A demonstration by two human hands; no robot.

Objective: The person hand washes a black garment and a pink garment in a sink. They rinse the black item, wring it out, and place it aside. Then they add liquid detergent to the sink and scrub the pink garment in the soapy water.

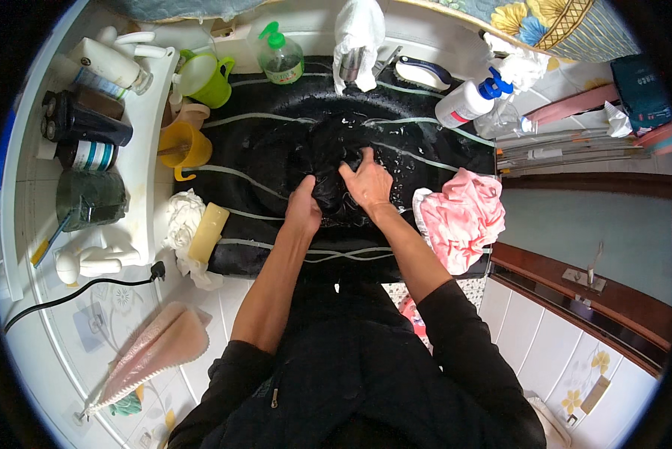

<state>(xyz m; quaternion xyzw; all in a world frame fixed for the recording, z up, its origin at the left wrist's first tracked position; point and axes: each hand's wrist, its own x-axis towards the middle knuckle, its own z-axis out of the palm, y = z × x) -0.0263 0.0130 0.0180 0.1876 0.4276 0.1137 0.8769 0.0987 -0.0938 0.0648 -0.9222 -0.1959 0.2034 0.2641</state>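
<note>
Both of my hands are down in a black basin [257,161] marked with wavy pale lines, working on a wet black cloth [328,150]. My left hand [304,206] is closed round a fold of it, knuckles up. Just right of it, my right hand [367,182] grips another part, with the thumb and forefinger showing and the other fingertips hidden in the dark fabric. Black cloth and black basin blend, so the garment's outline is unclear. White flecks like suds dot the basin's right side. Behind my hands stands a tap wrapped in white cloth [360,34].
A crumpled pink garment [467,217] lies on the right rim; a yellow soap bar [209,233] rests on the left. Behind are a green pump bottle [282,63], a brush [422,73] and a white pump bottle [463,103]. Yellow cup [186,146] and shelf [145,194] stand left.
</note>
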